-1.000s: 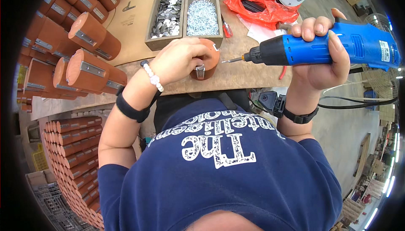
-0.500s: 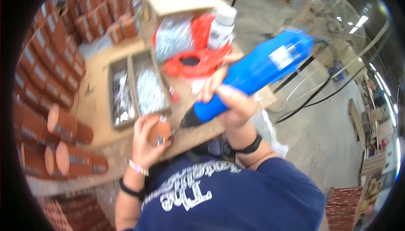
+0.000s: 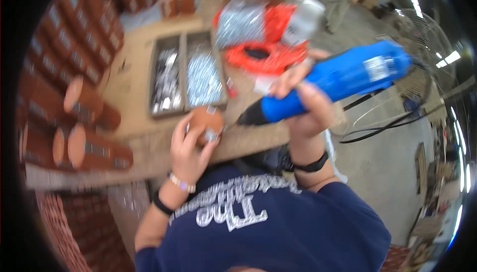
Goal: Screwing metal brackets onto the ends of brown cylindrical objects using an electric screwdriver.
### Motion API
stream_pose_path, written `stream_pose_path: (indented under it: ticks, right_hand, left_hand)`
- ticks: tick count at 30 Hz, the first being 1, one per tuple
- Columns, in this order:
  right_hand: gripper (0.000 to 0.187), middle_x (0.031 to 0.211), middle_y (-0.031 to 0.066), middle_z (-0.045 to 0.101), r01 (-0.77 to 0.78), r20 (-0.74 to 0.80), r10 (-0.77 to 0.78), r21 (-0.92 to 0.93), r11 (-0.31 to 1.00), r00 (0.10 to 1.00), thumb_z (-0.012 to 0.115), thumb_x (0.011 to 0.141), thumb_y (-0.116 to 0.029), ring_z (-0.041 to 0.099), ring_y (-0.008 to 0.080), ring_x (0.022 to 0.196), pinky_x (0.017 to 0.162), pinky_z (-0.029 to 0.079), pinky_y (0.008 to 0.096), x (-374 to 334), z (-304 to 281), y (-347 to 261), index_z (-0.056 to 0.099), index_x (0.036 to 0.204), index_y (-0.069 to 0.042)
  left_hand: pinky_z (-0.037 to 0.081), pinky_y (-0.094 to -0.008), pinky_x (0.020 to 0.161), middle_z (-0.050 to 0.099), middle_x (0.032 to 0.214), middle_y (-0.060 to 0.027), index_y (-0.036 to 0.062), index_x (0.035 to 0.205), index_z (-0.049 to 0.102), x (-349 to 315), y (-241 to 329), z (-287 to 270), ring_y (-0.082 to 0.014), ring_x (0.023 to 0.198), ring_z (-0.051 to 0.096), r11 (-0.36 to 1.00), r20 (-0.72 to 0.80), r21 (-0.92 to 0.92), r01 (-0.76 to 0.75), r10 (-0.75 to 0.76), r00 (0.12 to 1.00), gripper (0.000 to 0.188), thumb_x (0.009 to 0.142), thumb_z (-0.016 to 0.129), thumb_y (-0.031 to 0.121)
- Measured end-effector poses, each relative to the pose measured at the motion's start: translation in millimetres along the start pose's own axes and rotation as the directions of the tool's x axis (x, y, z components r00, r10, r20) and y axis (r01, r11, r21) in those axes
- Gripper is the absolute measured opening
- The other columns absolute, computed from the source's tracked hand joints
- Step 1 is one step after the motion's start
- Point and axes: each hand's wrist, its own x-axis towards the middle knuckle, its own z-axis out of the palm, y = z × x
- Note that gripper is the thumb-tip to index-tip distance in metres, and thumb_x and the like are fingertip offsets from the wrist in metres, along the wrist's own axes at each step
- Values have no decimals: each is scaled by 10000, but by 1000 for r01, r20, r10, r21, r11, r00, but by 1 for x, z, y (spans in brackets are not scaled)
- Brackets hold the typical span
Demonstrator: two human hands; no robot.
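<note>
My left hand (image 3: 189, 145) is closed round a reddish-brown cylindrical wooden box (image 3: 206, 119) at the table's front edge. A small shiny metal fitting (image 3: 211, 135) shows on the box's side, close to my thumb. My right hand (image 3: 305, 100) grips a blue electric screwdriver (image 3: 348, 76), lying almost level with its black nose toward the box. A short gap separates the tip from the box; the bit itself is blurred. Just beyond the box stands a divided wooden tray (image 3: 183, 68), with silver metal fittings (image 3: 168, 80) in one compartment and many small screws (image 3: 203, 80) in the other.
Stacked reddish-brown cylinders (image 3: 74, 38) fill the table's left side, and a few stand nearer (image 3: 99, 148). A red plastic bag (image 3: 268, 58), a clear bag of small metal parts (image 3: 241, 23) and a white bottle (image 3: 303, 21) lie beyond the tray. A black cable (image 3: 382, 128) loops at right.
The whole view has shifted, so the table and tray appear farther right and higher. Both hands keep their holds, with the screwdriver now tilted closer to level.
</note>
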Motion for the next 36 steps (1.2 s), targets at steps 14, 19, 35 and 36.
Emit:
stream_pose_path:
  ticks: [14,19,35,36]
  right_hand:
    - [486,787,104,491,31,127,-37,48,998,991,438,724,-135,503,208,674,651,429,387,-2,-4,9,300,1162,26]
    - [481,798,107,495,3,147,-12,58,998,989,432,727,-125,507,213,691,658,429,388,-5,-3,11,302,1166,21]
    - [496,787,120,489,-3,200,23,-98,995,980,456,721,-64,516,224,676,645,442,404,-3,10,27,275,1174,23]
    - [487,778,123,491,-21,187,46,-133,991,981,461,719,-48,518,224,663,636,447,394,-2,13,25,278,1164,30]
  left_hand:
    - [364,-408,878,558,995,-137,24,807,598,-5,-2,1,-327,969,493,999,-47,-13,-49,49,998,241,583,682,55]
    - [352,-407,885,557,996,-124,34,824,598,0,-1,-2,-321,996,472,998,4,2,-64,64,998,264,574,682,54]
    - [355,-406,887,560,992,-113,43,811,598,-2,0,4,-335,993,473,1000,-49,6,-13,13,999,258,570,690,51]
    - [355,-406,887,560,992,-113,43,811,598,-2,1,5,-335,993,473,1000,-48,5,-13,13,999,258,570,690,51]
